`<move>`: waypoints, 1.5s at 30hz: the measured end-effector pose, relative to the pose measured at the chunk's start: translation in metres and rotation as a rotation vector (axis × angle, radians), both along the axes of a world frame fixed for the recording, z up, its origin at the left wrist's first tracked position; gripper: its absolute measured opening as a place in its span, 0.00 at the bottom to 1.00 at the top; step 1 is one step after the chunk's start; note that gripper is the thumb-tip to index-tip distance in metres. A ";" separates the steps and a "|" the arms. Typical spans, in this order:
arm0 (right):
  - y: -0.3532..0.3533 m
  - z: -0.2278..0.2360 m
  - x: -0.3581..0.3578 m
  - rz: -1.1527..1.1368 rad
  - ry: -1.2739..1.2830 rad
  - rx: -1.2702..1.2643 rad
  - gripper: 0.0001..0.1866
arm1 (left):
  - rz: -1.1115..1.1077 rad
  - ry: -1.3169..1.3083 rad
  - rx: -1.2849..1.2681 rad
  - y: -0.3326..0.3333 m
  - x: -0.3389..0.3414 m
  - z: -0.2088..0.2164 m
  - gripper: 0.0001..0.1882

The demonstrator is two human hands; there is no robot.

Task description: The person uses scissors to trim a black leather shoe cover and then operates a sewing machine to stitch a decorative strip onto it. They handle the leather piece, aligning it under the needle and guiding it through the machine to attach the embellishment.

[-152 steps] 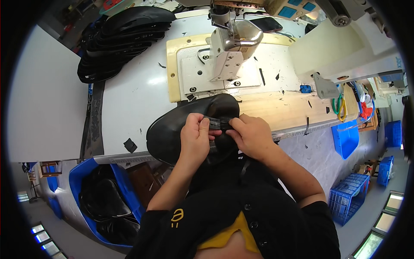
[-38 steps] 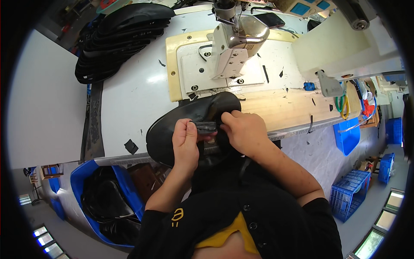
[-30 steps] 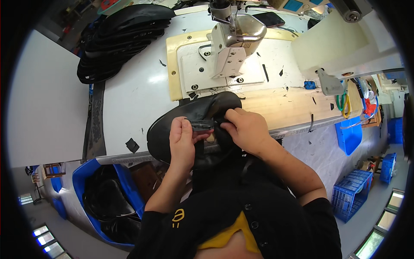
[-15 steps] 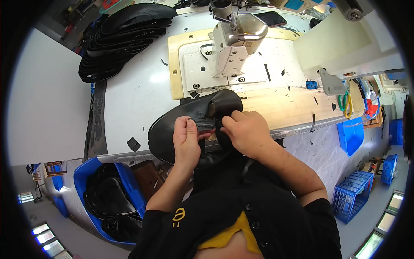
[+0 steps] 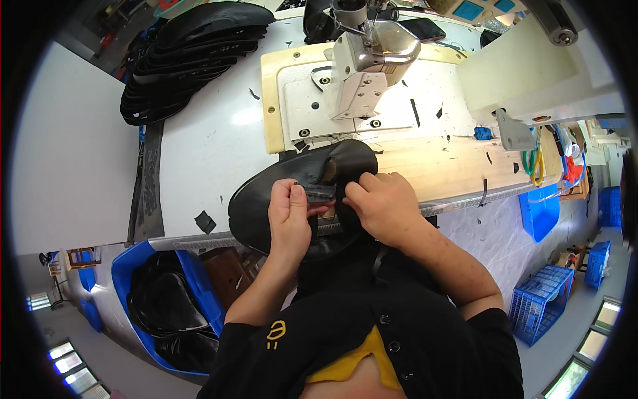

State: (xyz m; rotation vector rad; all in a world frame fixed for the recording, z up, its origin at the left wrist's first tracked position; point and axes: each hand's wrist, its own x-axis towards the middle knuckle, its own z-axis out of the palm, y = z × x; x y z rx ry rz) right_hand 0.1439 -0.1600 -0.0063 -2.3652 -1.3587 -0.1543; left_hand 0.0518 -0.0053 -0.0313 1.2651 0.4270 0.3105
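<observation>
A black leather shoe upper (image 5: 266,187) lies across the front edge of the table, its middle opened up between my hands. My left hand (image 5: 290,216) is closed on the inner edge of the upper, where a greyish-black flap (image 5: 318,193) sticks out past the thumb. My right hand (image 5: 385,205) pinches the opposite edge, its fingertips curled in against the leather. What lies under those fingertips is hidden. Just beyond the upper stands a white sewing machine post (image 5: 361,90) with a metal head.
A stack of curved black pieces (image 5: 193,60) lies at the back left. Below the table's left side, a blue bin (image 5: 123,279) holds more black pieces. Black scraps (image 5: 205,222) dot the tabletop. Scissors with yellow handles (image 5: 537,169) hang at the right, near a blue crate (image 5: 541,302).
The view has shifted very slightly. Both hands keep their grip on the shoe upper, with no clear movement of it.
</observation>
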 end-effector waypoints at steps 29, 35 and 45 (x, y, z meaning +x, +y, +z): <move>0.004 -0.001 -0.005 -0.066 0.024 0.104 0.08 | 0.020 0.049 -0.239 0.005 0.006 0.015 0.12; 0.007 -0.003 -0.005 -0.053 -0.058 0.072 0.08 | -0.025 0.025 -0.145 0.005 0.004 0.009 0.13; 0.012 -0.004 -0.008 -0.025 0.074 -0.016 0.07 | -0.114 -0.020 0.053 0.005 -0.002 -0.004 0.10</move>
